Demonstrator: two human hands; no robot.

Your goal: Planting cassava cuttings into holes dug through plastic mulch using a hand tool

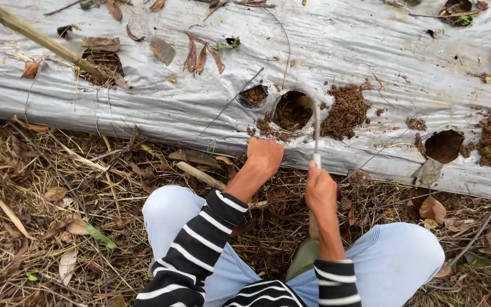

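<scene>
Head view: left hand [265,156] closed in a fist, knuckles pressed on the edge of the silver-grey plastic mulch sheet [348,40]; right hand [320,190] gripping a thin curved metal tool with a pale handle [316,133], its tip reaching into the round middle planting hole [291,111]. Loose brown soil [346,111] already heaped beside that hole, likewise at the hole to the right [443,145]; nothing planted in either yet.

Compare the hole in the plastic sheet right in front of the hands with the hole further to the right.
The middle hole has a thin curved tool, held by the right hand, reaching to its edge; the right hole has nothing at it. Loose soil is heaped right of each. The middle hole is nearer the left hand. Both are round cuts in the silver plastic sheet, showing dark soil.
</scene>
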